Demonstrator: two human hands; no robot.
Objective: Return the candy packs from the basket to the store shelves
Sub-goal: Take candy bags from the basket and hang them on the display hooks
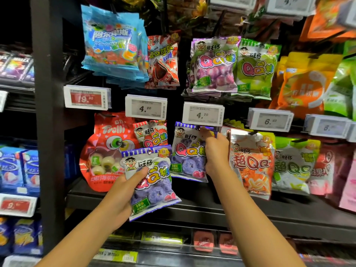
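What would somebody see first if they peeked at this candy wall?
Probably the two hands in the middle: the left hand grips a purple blueberry gummy bag, while the right hand pinches a matching purple bag hanging on its hook. Next, the big red eyeball-candy pouch to their left.

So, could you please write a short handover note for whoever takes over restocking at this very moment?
Left hand: holds a blueberry QQ candy pack in front of the shelf, not yet hung.
Right hand: grip on the top of a matching blueberry QQ pack on the peg below the 4.20 price tag; whether it is fully hooked on is unclear.
Done: cannot tell how many packs are already back.
Left: seat the peg pack, then hang the left-hand pack there. The basket is out of view, so check it for more.
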